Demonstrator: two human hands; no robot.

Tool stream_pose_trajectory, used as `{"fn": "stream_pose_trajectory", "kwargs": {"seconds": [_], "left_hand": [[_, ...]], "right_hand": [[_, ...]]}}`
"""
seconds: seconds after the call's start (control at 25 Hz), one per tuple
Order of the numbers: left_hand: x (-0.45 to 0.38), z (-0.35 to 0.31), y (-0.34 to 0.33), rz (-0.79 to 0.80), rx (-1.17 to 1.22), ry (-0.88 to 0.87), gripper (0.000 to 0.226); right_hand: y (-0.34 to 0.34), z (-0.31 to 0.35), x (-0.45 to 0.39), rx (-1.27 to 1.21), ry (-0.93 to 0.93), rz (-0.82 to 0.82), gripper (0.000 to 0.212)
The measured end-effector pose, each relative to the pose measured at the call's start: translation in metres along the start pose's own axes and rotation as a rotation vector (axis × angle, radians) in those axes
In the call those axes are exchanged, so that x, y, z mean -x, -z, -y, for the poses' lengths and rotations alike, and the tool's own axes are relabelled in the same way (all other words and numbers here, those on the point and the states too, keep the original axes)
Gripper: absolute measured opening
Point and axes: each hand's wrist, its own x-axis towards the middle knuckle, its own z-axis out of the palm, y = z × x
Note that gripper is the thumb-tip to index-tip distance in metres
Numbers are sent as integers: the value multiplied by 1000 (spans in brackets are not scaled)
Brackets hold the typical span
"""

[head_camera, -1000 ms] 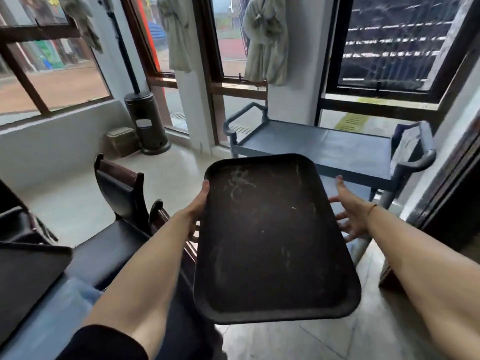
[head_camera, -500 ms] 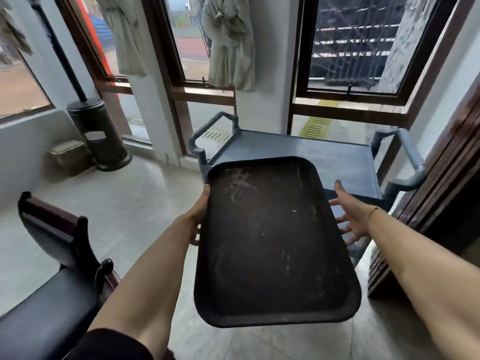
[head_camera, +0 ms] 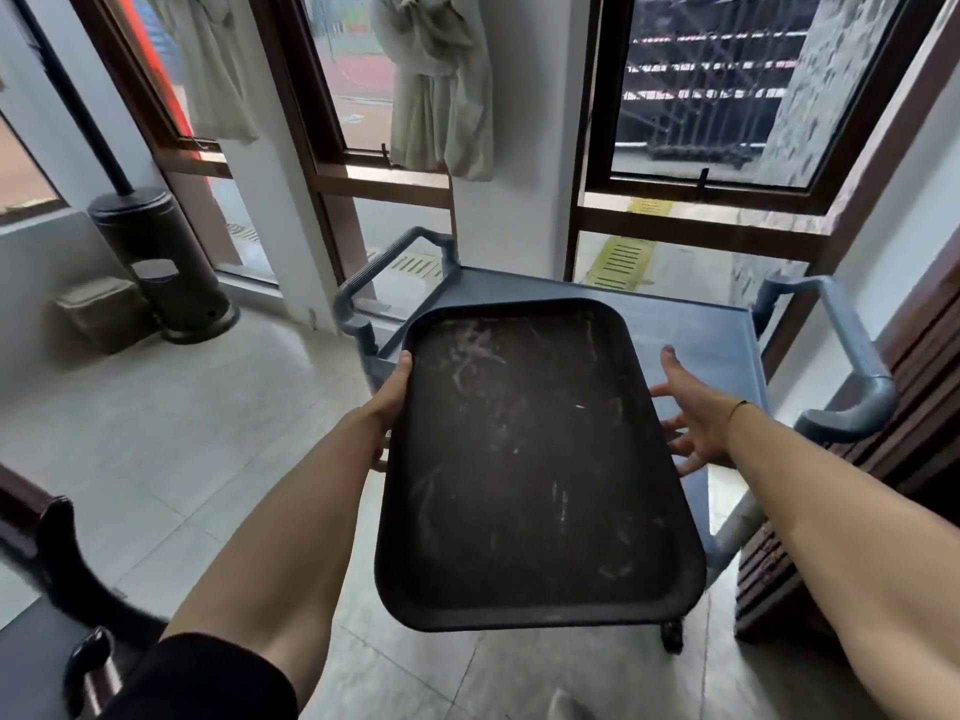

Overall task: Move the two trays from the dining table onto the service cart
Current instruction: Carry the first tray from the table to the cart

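A dark, scuffed rectangular tray (head_camera: 524, 459) is held level in front of me, its far end over the near edge of the grey-blue service cart (head_camera: 696, 330). My left hand (head_camera: 392, 392) grips the tray's left rim, thumb on top. At the tray's right rim is my right hand (head_camera: 696, 423), fingers spread and thumb raised, fingertips at the rim's edge. The cart's top shelf is bare where it shows. No second tray or dining table is in view.
The cart has a curved handle at its left end (head_camera: 363, 288) and at its right end (head_camera: 857, 366). A dark wooden chair (head_camera: 57, 558) is at the lower left. A wooden panel (head_camera: 914, 397) stands at the right, a black heater base (head_camera: 161, 262) and a box (head_camera: 98, 311) at the left by the windows.
I have turned toward the cart and come closer. The chairs and table have slid out to the left. The tray's far end now overlaps the cart's top; both hands keep their places.
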Motion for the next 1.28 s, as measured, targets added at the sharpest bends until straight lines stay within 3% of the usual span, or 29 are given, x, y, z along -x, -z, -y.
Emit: {"fn": "stream_pose_trajectory", "kwargs": {"seconds": [0.24,0.6,0.88,1.08,1.28], "left_hand": [[-38,-69,-23,-10,69,9,91],[-109,-132,-24,-79,67,-5,124],[-178,-173,-1,-26,-9,-15,113],[-227,-215,26,16,-85,-52,92],[-283,-247,54,93,-183,-47,95]], "right_hand": [[31,68,-60,63,10,41,87],[44,129,-119,95,32,63,82],[26,161,-161,74,17,29,85],[-3,190,-192,32,-9,-11,86],[-43,212,-221,-42,-59,-60,80]]}}
